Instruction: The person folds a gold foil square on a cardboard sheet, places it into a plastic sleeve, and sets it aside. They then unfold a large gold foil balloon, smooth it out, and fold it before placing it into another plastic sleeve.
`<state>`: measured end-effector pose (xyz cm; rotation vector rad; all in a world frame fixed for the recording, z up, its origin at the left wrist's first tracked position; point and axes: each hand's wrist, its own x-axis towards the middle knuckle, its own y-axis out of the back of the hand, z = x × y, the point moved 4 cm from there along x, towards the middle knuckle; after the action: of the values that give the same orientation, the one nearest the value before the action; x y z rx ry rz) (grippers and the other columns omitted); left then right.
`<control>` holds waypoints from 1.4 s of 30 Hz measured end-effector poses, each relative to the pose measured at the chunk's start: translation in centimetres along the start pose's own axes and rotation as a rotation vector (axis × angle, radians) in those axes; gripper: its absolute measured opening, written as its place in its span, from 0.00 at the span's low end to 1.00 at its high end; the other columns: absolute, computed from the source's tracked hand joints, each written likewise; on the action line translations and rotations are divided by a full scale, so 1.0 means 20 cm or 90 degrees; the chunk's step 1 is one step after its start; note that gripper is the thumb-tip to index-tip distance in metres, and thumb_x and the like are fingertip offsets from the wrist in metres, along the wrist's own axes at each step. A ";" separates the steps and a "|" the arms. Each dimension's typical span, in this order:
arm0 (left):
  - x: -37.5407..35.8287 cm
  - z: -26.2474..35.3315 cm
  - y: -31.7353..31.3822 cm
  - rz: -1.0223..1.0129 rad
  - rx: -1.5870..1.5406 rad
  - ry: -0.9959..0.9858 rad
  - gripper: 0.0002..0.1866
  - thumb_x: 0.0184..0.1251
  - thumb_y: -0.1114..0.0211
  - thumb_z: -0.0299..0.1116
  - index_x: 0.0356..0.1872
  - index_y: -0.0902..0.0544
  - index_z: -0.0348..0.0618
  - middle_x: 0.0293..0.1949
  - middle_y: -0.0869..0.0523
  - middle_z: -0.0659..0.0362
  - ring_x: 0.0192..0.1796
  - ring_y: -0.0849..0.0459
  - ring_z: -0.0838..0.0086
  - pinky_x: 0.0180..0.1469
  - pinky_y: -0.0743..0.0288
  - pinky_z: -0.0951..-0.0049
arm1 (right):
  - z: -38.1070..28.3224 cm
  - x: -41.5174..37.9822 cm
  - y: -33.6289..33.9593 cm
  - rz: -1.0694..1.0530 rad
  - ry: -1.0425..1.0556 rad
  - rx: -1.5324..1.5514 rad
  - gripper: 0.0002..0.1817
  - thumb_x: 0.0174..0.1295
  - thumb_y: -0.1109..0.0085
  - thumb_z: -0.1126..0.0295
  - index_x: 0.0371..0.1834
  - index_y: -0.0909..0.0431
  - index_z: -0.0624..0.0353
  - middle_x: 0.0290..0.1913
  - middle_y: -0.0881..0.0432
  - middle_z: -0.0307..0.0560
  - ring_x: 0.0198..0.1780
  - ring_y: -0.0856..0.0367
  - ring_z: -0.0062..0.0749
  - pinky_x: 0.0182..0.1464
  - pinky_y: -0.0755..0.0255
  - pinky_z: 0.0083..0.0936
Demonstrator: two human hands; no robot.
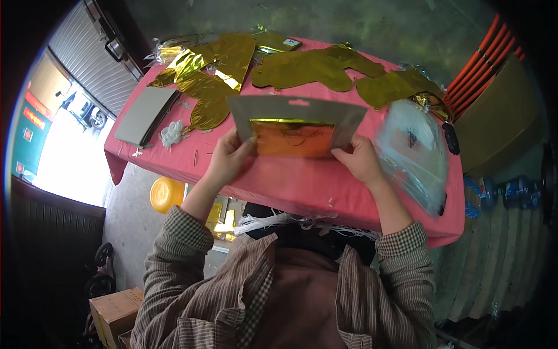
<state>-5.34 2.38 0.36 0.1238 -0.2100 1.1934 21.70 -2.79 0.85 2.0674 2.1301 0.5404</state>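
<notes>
Between my two hands, a grey card [349,116] with a hanging slot at its top edge is held up over the pink-covered table [279,180]. A folded gold foil piece [293,138] lies against the middle of the card. My left hand [231,156] pinches the card's left side, thumb in front. On the right side, my right hand [359,158] grips it the same way. Fingers behind the card are hidden. A stack of clear plastic bags [410,154] lies just right of my right hand.
Flat gold foil shapes [325,68] spread along the table's far side. At the left are a stack of grey cards [145,116] and a crumpled white bundle [171,134]. A black object [451,138] sits at the right edge. A yellow bowl [166,194] is below left.
</notes>
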 end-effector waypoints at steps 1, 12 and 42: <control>0.01 -0.04 0.00 -0.019 0.004 0.028 0.07 0.70 0.45 0.29 0.43 0.25 0.38 0.31 0.23 0.67 0.33 0.26 0.86 0.38 0.29 0.82 | 0.05 0.01 -0.01 0.004 -0.023 0.009 0.09 0.55 0.41 0.80 0.39 0.20 0.64 0.36 0.18 0.33 0.37 0.24 0.13 0.43 0.29 0.16; 0.08 0.00 0.04 -0.041 -0.004 0.137 0.09 0.67 0.42 0.28 0.46 0.23 0.38 0.29 0.21 0.68 0.27 0.27 0.87 0.30 0.32 0.83 | 0.08 0.06 -0.02 -0.036 -0.090 0.201 0.13 0.55 0.42 0.81 0.45 0.21 0.62 0.41 0.17 0.36 0.41 0.21 0.16 0.46 0.27 0.19; -0.65 0.14 0.33 0.225 -0.484 -0.101 0.21 0.75 0.54 0.43 0.60 0.32 0.42 0.56 0.23 0.52 0.53 0.20 0.62 0.53 0.23 0.60 | -0.33 0.01 -0.81 -0.242 -0.016 0.525 0.14 0.58 0.44 0.82 0.47 0.23 0.62 0.41 0.17 0.38 0.42 0.20 0.19 0.49 0.26 0.20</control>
<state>-16.35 -7.60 0.02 -0.5045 -0.8349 1.3776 4.13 -3.64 1.59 1.8174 2.9425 -0.4957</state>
